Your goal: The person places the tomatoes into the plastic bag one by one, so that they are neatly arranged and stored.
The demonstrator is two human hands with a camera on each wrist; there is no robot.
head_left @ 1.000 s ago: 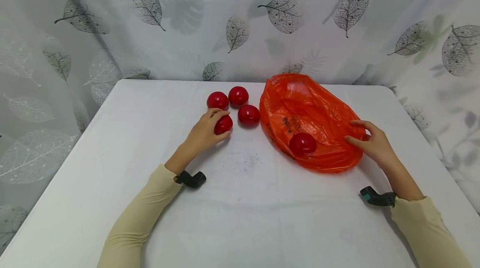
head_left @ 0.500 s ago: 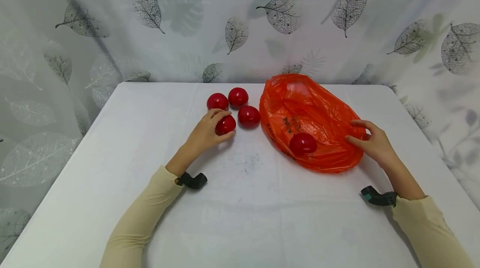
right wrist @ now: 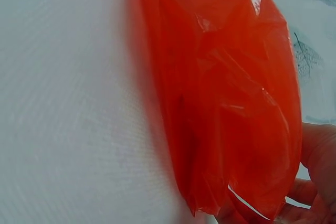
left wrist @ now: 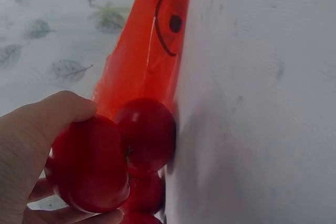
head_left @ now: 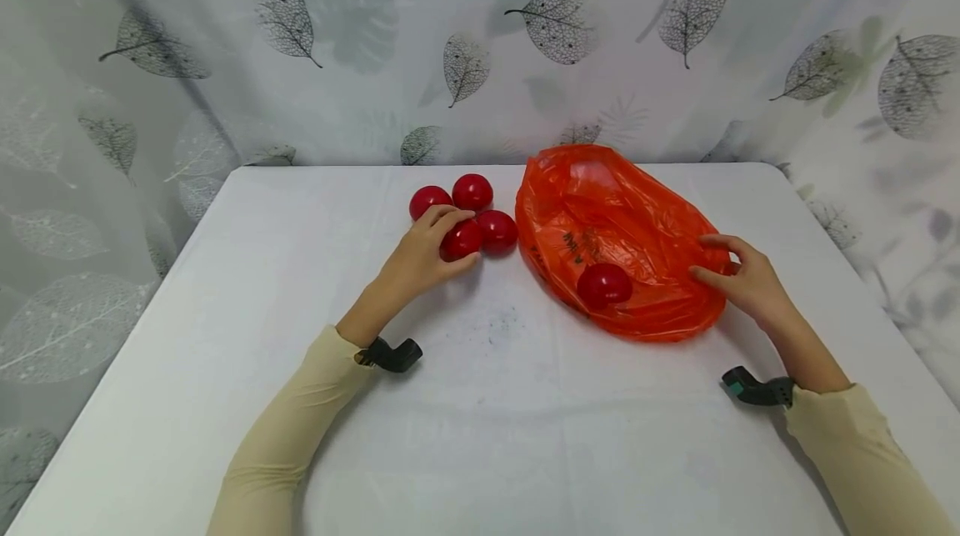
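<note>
Presently, I watch from far: the left grip [head_left: 422,259] holds one round tomato [head_left: 461,241] over the desk [head_left: 480,444]; the orange bag [head_left: 637,227] lies to its right, past another tomato [head_left: 498,232], and the right grip [head_left: 753,282] pinches the bag's right edge.

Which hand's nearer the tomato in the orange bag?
Right. The right hand grips the orange bag, right of that tomato; the left hand holds another tomato, farther off to its left.

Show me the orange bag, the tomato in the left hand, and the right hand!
Orange bag [head_left: 641,227], head view: the middle of its crinkled plastic.
Held tomato [left wrist: 89,163], left wrist view: its smooth red side.
Right hand [head_left: 752,286], head view: the back of the hand.
</note>
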